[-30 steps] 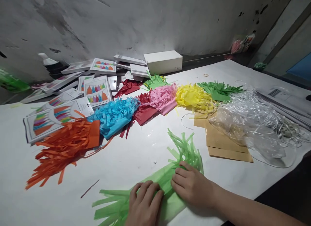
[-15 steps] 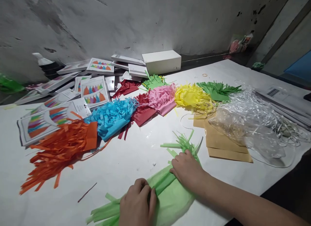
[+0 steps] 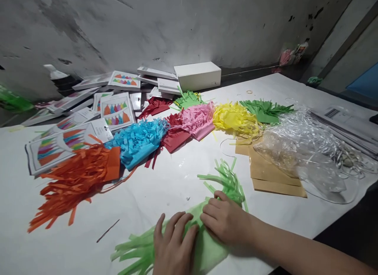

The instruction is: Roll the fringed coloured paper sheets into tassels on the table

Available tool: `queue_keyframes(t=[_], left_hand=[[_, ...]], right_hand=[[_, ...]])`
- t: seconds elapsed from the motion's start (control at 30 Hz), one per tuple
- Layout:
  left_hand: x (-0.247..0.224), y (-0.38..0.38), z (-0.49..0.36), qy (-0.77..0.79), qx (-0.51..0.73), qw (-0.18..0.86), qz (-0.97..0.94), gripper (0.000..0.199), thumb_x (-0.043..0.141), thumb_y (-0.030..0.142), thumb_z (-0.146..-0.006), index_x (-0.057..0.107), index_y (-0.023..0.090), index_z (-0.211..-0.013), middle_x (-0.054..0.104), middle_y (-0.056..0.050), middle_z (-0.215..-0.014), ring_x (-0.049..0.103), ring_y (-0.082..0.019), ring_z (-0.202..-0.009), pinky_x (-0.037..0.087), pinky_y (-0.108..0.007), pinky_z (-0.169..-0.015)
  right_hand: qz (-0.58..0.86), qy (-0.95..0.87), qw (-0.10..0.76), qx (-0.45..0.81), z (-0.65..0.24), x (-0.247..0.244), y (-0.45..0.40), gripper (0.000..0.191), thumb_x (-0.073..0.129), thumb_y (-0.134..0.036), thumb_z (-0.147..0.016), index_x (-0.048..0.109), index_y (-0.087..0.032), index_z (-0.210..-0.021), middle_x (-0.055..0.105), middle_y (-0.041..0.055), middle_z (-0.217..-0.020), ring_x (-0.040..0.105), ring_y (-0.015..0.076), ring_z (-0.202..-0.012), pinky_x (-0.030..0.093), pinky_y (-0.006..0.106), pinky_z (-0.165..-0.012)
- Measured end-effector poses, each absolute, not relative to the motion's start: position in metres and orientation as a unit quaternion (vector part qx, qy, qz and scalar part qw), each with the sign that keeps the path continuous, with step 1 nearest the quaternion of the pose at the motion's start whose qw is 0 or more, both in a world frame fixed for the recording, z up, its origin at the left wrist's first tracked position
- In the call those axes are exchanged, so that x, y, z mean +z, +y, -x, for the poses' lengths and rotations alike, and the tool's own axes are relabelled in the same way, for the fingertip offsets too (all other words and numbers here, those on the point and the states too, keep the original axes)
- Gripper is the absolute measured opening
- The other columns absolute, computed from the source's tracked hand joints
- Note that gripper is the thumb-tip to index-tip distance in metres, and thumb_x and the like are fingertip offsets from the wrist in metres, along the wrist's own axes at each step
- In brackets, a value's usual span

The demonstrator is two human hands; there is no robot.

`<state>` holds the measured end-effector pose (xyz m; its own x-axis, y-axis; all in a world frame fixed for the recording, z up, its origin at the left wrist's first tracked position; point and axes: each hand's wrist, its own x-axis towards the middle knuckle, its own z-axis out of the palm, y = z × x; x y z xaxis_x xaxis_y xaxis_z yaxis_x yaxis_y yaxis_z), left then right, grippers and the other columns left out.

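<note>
A light green tissue paper sheet [image 3: 211, 247] with fringed ends lies on the white table near the front edge. My left hand [image 3: 175, 241] rests on its middle with the fingers apart and curved over the paper. Just to the right, my right hand [image 3: 226, 220] has its fingers curled together on the sheet, gripping the paper beside the far fringe [image 3: 230, 182]. The other fringe [image 3: 134, 253] spreads out left of my left hand. What lies beneath both palms is hidden.
Fringed paper bundles, orange [image 3: 79, 180], blue [image 3: 141, 139], pink [image 3: 197, 119] and yellow [image 3: 236, 119], cross the table [image 3: 141, 204]. Printed packs [image 3: 118, 109] and a white box [image 3: 197, 76] stand behind. Brown paper [image 3: 276, 174] and clear plastic [image 3: 319, 176] lie right.
My left hand has moved slightly right and spread its fingers. My right hand has shifted down and left, off the far fringe, which now fans out more.
</note>
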<state>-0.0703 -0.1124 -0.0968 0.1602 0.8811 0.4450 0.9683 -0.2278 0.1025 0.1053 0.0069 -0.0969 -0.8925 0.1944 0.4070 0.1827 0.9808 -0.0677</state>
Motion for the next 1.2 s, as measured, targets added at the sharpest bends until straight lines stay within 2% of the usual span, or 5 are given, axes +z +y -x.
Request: queue_keyframes(t=[0.27, 0.4, 0.8, 1.03, 1.2], left_hand=[[-0.101, -0.117, 0.088, -0.564, -0.207, 0.039, 0.799, 0.013, 0.059, 0.013, -0.094, 0.064, 0.025, -0.093, 0.074, 0.000, -0.093, 0.062, -0.023, -0.093, 0.035, -0.040, -0.090], [-0.102, -0.124, 0.090, -0.597, -0.208, 0.028, 0.774, 0.010, 0.059, 0.019, -0.095, 0.063, 0.026, -0.100, 0.074, -0.001, -0.096, 0.062, -0.024, -0.093, 0.035, -0.040, -0.085], [-0.098, -0.117, 0.074, -0.683, -0.180, 0.008, 0.708, 0.023, 0.048, 0.014, -0.096, 0.067, 0.025, -0.090, 0.070, -0.006, -0.097, 0.063, -0.027, -0.091, 0.038, -0.048, -0.087], [-0.093, -0.108, 0.072, -0.615, -0.178, 0.014, 0.768, 0.026, 0.046, 0.009, -0.098, 0.064, 0.022, -0.086, 0.071, -0.003, -0.090, 0.061, -0.025, -0.090, 0.034, -0.049, -0.095], [-0.095, -0.103, 0.078, -0.601, -0.208, -0.035, 0.771, 0.013, 0.057, 0.013, -0.093, 0.063, 0.024, -0.091, 0.071, 0.001, -0.093, 0.061, -0.021, -0.089, 0.032, -0.041, -0.091]], right_hand=[[0.071, -0.982, 0.174, 0.004, -0.140, -0.099, 0.010, 0.019, 0.049, -0.007, -0.092, 0.058, -0.018, -0.078, 0.056, 0.0031, -0.076, 0.046, 0.0203, -0.072, 0.039, 0.040, -0.088], [0.167, -0.976, 0.138, 0.027, -0.151, -0.100, 0.014, 0.018, 0.049, -0.003, -0.090, 0.058, -0.018, -0.085, 0.060, 0.0040, -0.085, 0.051, 0.0219, -0.083, 0.036, 0.042, -0.097], [0.290, -0.953, 0.041, 0.078, -0.122, -0.085, 0.024, 0.015, 0.071, -0.014, -0.087, 0.060, -0.018, -0.078, 0.065, 0.0035, -0.080, 0.056, 0.0214, -0.077, 0.038, 0.038, -0.079], [0.210, -0.971, 0.102, 0.060, -0.118, -0.077, 0.015, 0.010, 0.062, -0.013, -0.094, 0.060, -0.019, -0.087, 0.063, 0.0034, -0.089, 0.054, 0.0223, -0.088, 0.031, 0.046, -0.100], [0.070, -0.979, 0.190, -0.005, -0.105, -0.091, 0.001, 0.020, 0.053, -0.007, -0.092, 0.060, -0.017, -0.076, 0.056, 0.0018, -0.072, 0.044, 0.0198, -0.070, 0.033, 0.044, -0.098]])
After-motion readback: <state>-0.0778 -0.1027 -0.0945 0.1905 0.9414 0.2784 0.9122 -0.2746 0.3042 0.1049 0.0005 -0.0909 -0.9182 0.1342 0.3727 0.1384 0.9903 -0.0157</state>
